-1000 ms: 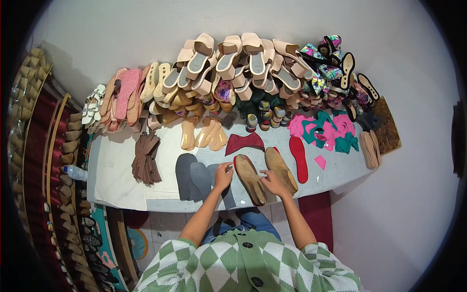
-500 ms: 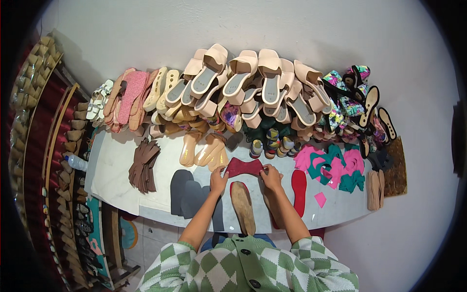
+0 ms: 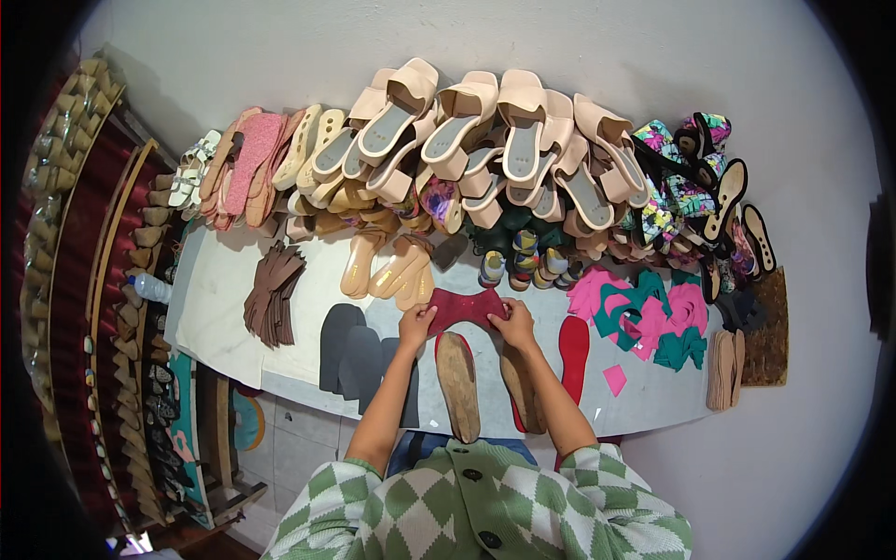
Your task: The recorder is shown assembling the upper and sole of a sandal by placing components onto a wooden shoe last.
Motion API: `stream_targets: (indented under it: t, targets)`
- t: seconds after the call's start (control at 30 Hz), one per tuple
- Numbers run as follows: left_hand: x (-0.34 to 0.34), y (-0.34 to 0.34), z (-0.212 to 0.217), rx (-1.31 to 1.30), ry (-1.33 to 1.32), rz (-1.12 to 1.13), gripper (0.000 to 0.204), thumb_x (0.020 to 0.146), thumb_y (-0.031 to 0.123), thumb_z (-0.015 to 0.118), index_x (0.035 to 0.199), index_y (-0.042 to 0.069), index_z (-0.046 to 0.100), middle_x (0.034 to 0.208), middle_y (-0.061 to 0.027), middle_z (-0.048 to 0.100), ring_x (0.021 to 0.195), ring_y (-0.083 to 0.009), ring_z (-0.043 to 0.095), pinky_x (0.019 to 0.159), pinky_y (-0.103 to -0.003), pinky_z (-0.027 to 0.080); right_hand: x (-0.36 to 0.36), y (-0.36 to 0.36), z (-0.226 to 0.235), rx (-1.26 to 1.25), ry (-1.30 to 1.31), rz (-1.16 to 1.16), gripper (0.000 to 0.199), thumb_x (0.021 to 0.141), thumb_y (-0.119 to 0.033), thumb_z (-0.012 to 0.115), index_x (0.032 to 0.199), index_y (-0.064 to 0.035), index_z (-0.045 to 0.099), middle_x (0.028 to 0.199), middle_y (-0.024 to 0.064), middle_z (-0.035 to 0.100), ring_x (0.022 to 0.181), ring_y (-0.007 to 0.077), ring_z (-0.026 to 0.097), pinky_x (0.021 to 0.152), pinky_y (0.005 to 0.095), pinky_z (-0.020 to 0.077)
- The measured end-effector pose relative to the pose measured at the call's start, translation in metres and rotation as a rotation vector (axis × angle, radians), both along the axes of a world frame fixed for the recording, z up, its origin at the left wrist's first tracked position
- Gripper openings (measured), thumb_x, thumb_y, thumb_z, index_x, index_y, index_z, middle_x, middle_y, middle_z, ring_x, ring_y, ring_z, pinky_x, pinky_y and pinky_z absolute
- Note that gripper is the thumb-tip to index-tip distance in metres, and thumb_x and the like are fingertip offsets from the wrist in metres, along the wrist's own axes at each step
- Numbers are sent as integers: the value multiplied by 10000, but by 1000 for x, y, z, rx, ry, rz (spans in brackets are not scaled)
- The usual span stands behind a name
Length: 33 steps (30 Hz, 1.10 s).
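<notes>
A dark red cut upper piece [image 3: 466, 307] lies flat on the white table [image 3: 233, 308], past two tan insoles. My left hand [image 3: 414, 324] grips its left edge and my right hand [image 3: 514, 324] grips its right edge. The left tan insole [image 3: 458, 385] lies between my forearms, pointing away from me. The right tan insole [image 3: 519, 387] is partly hidden under my right forearm. A red sole cutout [image 3: 573, 343] lies just right of my right arm.
Dark grey sole cutouts [image 3: 350, 355] and a brown stack of cut pieces [image 3: 273, 293] lie to the left. Pink and teal cut pieces [image 3: 644, 313] lie to the right. Beige sandals [image 3: 485, 140] pile along the wall. Racks of soles [image 3: 65, 261] stand at left.
Both hands left the tan insoles and reached forward to the dark red piece, which they now hold at its two edges. The view has tilted forward.
</notes>
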<state>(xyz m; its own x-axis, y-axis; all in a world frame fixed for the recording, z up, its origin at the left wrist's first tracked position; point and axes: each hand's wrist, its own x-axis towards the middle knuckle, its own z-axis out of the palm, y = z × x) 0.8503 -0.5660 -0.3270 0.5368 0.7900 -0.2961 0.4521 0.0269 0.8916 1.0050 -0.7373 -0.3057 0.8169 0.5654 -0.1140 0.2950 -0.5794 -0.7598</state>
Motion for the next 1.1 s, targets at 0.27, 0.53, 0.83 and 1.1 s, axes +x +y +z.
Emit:
stream_targets:
  t: [0.27, 0.53, 0.83, 1.1]
  targets:
    - [-59, -4, 44, -296, -141, -57, 263, 838, 253, 601, 879, -6, 621, 785, -14, 602, 711, -76, 532, 641, -211, 414, -20, -20, 22, 326, 394, 166, 303, 731, -231, 708, 881, 23, 636, 755, 54, 638, 617, 90, 554, 560, 225, 443]
    - [-93, -35, 50, -424, -30, -83, 239, 813, 231, 625, 772, -4, 633, 662, -14, 588, 580, -81, 500, 536, -233, 398, -64, -44, 30, 73, 282, -12, 306, 677, -155, 746, 905, 2, 614, 670, -5, 540, 611, 78, 500, 564, 223, 415]
    - [-104, -43, 5, -309, 54, -25, 260, 771, 257, 652, 767, -3, 660, 665, -52, 620, 588, -110, 537, 572, -262, 429, -75, -48, 23, 51, 58, 39, 303, 655, -195, 730, 909, -74, 618, 610, 54, 560, 563, 163, 539, 548, 306, 442]
    - [-104, -59, 7, -48, 263, -26, 315, 721, 338, 673, 759, 26, 672, 675, -114, 642, 621, -194, 611, 600, -318, 461, -87, -46, 35, -50, 89, 21, 259, 677, -185, 711, 889, -78, 608, 637, 99, 587, 606, 228, 580, 579, 331, 458]
